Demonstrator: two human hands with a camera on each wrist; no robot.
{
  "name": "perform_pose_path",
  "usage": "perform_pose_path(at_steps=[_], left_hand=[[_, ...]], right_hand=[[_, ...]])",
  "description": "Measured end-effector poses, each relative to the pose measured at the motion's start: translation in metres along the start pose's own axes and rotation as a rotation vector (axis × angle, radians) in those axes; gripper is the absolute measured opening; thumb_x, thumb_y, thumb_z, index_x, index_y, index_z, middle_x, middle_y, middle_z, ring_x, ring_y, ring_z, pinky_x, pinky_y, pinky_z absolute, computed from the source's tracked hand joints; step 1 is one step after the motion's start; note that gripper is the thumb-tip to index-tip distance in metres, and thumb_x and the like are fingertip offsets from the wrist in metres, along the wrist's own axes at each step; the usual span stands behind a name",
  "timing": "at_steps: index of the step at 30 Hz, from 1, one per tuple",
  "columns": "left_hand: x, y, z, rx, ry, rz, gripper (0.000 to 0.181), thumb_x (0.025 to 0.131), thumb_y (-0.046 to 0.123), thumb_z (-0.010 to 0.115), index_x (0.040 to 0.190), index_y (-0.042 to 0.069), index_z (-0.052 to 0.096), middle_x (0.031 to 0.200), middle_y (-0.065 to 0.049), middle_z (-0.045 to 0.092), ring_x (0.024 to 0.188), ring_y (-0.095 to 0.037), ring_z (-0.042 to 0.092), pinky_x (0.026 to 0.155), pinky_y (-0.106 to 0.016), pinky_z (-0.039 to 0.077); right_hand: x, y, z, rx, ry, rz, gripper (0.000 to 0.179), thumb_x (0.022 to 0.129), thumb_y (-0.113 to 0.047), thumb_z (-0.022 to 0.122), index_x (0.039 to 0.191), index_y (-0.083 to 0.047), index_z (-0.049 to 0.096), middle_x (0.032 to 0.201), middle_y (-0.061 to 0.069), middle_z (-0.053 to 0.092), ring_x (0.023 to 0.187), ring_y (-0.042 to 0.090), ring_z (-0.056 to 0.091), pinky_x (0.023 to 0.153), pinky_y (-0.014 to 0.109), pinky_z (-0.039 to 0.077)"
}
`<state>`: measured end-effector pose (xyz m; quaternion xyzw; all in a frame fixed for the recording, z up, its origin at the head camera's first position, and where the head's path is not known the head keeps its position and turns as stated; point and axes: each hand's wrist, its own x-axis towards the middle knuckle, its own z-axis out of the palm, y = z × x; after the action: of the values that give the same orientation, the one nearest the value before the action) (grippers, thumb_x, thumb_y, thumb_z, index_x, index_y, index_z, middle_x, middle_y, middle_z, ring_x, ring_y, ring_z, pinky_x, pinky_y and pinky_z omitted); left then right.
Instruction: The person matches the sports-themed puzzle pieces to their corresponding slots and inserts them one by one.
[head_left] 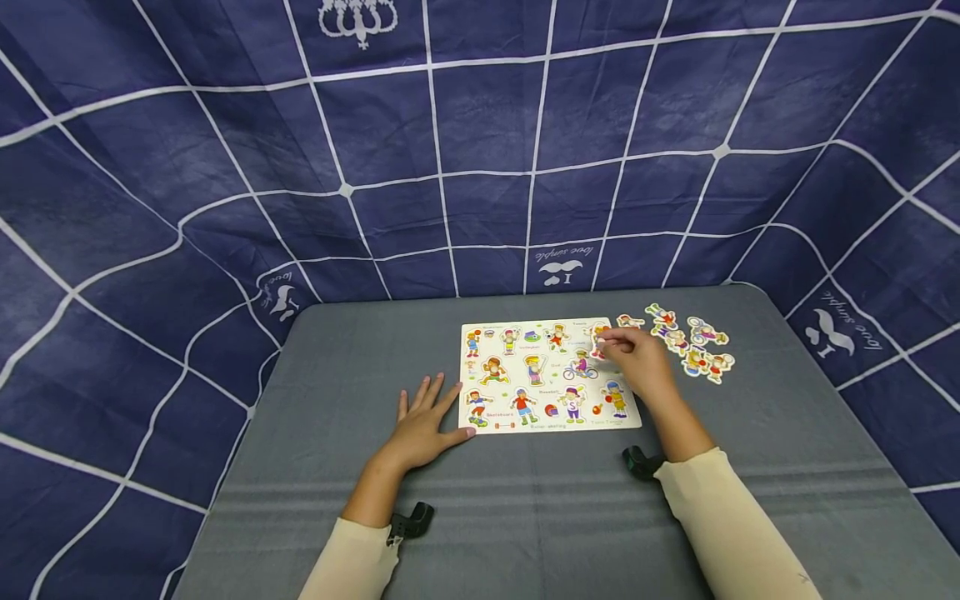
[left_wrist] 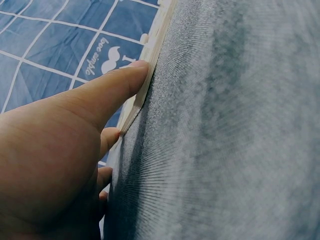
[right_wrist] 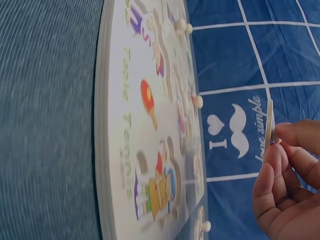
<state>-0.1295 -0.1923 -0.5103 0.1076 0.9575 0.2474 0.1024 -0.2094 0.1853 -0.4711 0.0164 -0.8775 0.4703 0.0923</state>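
Note:
A wooden puzzle board (head_left: pixel 551 402) printed with sporting children lies flat on the grey table. My left hand (head_left: pixel 422 429) is spread at its left end, thumb and a fingertip touching the board's edge, as the left wrist view also shows. With thumb and fingers, my right hand (head_left: pixel 639 360) pinches a puzzle piece (right_wrist: pixel 268 122) by its small knob. The piece is seen edge-on in the right wrist view, raised off the board. From the head, it overlaps the board's upper right corner. Its picture is mostly hidden by the fingers.
Several loose puzzle pieces (head_left: pixel 696 362) lie in a cluster to the right of the board, some touching or overlapping. Wooden knobs (right_wrist: pixel 198 102) stick up from the board. A blue curtain (head_left: pixel 480 125) with white lines hangs behind and beside the grey table (head_left: pixel 360 350).

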Motion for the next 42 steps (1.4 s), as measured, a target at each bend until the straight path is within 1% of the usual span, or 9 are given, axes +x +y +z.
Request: perform_pose_path(at_steps=[5, 12, 18, 23, 28, 34, 42], left_hand=[[0.000, 0.000, 0.000, -0.003, -0.001, -0.002, 0.089, 0.089, 0.067, 0.064, 0.161, 0.030, 0.027, 0.172, -0.007, 0.010, 0.160, -0.032, -0.001, 0.123, -0.066, -0.010], [0.000, 0.000, -0.001, -0.003, -0.004, -0.004, 0.089, 0.089, 0.067, 0.064, 0.161, 0.030, 0.027, 0.172, -0.007, 0.010, 0.160, -0.032, -0.001, 0.123, -0.066, -0.010], [0.000, 0.000, 0.000, 0.003, -0.002, -0.007, 0.089, 0.089, 0.068, 0.063, 0.161, 0.030, 0.027, 0.172, -0.007, 0.010, 0.160, -0.032, -0.001, 0.123, -0.066, -0.010], [0.000, 0.000, -0.001, 0.004, -0.008, -0.010, 0.089, 0.089, 0.068, 0.063, 0.161, 0.030, 0.027, 0.172, -0.007, 0.009, 0.160, -0.032, -0.001, 0.123, -0.066, -0.010], [0.001, -0.001, 0.001, 0.011, -0.005, -0.008, 0.089, 0.088, 0.069, 0.062, 0.161, 0.031, 0.027, 0.172, -0.007, 0.009, 0.160, -0.032, -0.001, 0.123, -0.066, -0.009], [0.001, -0.002, 0.001, 0.009, -0.006, -0.004, 0.089, 0.089, 0.069, 0.061, 0.161, 0.031, 0.027, 0.172, -0.006, 0.008, 0.160, -0.031, -0.002, 0.123, -0.065, -0.010], [0.000, -0.001, 0.000, 0.001, -0.005, -0.004, 0.088, 0.089, 0.068, 0.062, 0.161, 0.030, 0.027, 0.172, -0.006, 0.009, 0.160, -0.031, -0.002, 0.123, -0.065, -0.009]], right_hand=[[0.002, -0.003, 0.007, 0.009, -0.011, -0.002, 0.020, 0.094, -0.012, 0.068, 0.110, -0.004, 0.076, 0.098, 0.015, 0.073, 0.073, -0.003, 0.058, 0.065, 0.011, 0.046], [0.001, -0.014, 0.018, 0.038, -0.045, 0.029, 0.021, 0.095, -0.016, 0.069, 0.112, -0.006, 0.075, 0.101, 0.013, 0.073, 0.077, 0.001, 0.060, 0.067, 0.012, 0.048], [0.002, -0.023, 0.028, 0.036, -0.069, 0.004, 0.019, 0.094, -0.014, 0.067, 0.110, -0.006, 0.076, 0.101, 0.010, 0.069, 0.081, 0.008, 0.058, 0.069, 0.013, 0.047], [0.001, -0.030, 0.037, 0.054, -0.084, -0.010, 0.019, 0.093, -0.011, 0.067, 0.109, -0.004, 0.076, 0.100, 0.011, 0.068, 0.083, 0.012, 0.060, 0.068, 0.013, 0.048], [0.001, -0.035, 0.047, 0.041, -0.085, -0.028, 0.016, 0.090, -0.010, 0.069, 0.104, -0.006, 0.077, 0.097, 0.009, 0.067, 0.081, 0.012, 0.060, 0.067, 0.015, 0.047], [0.003, -0.036, 0.061, 0.024, -0.117, -0.024, 0.017, 0.092, -0.013, 0.068, 0.106, -0.007, 0.076, 0.097, 0.007, 0.066, 0.081, 0.012, 0.057, 0.070, 0.017, 0.046], [0.008, -0.040, 0.075, 0.044, -0.170, -0.013, 0.016, 0.094, -0.016, 0.069, 0.107, -0.008, 0.075, 0.099, 0.006, 0.065, 0.081, 0.014, 0.059, 0.068, 0.020, 0.048]])
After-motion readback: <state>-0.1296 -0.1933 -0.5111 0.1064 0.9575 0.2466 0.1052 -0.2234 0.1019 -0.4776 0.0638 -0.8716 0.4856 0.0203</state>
